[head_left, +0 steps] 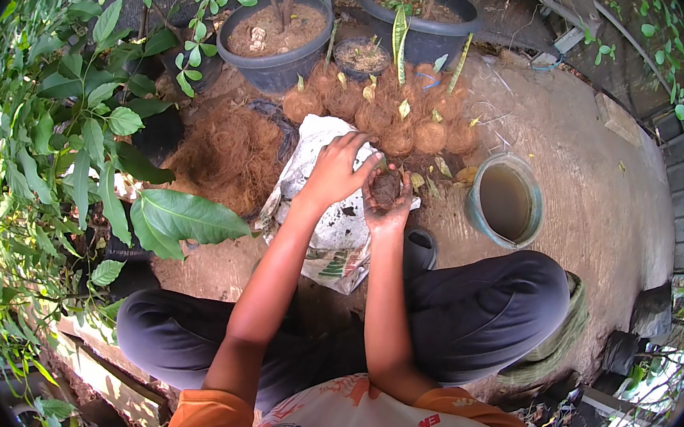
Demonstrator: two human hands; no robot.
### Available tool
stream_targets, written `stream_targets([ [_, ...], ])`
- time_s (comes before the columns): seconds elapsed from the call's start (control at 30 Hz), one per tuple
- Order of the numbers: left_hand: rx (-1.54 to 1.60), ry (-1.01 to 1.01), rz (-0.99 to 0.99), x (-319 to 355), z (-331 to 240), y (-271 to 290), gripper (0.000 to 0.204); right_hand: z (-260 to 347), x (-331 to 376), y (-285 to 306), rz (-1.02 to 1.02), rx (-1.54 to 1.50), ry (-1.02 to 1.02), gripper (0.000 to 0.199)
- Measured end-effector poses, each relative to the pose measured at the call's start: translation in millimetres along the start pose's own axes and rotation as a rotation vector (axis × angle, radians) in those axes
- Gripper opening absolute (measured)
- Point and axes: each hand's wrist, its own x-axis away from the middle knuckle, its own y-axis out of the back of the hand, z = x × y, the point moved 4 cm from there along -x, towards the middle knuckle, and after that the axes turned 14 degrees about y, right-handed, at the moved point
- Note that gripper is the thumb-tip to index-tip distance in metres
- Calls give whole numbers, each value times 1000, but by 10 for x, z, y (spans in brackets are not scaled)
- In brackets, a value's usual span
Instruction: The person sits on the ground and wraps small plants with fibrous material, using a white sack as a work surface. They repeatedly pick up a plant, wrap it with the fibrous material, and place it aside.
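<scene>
My right hand (392, 212) is cupped, with its fingers curled around a dark ball of soil (385, 186). My left hand (336, 170) is just left of the ball, fingers apart and bent toward it; I cannot tell whether the fingertips touch it. Under both hands lies a white sack (339, 228) flecked with dark soil. Left of the sack is a heap of loose brown fibre (227, 156). Beyond my hands stand several fibre-wrapped balls (398, 136), some with small leaves or shoots sticking out of their tops.
A round bucket (539, 209) of murky water stands at the right. Large dark plant pots (269, 72) are at the back, one holding a thin trunk. Leafy branches (179, 217) reach in from the left. My bent legs (490, 312) frame the near side of the concrete floor (598, 232).
</scene>
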Motion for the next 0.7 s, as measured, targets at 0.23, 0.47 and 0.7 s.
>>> stream_targets([
  [0.23,-98,-152,-25,314,-5,-652,32,83,-171,244,102,-110,-60,37],
  [0.47,-245,-185,76,487,51,-847,36,232,-437,820,115,96,-11,23],
  [0.7,240,-29,-403,149,167,-318,62,303,-376,418,116,95,60,13],
])
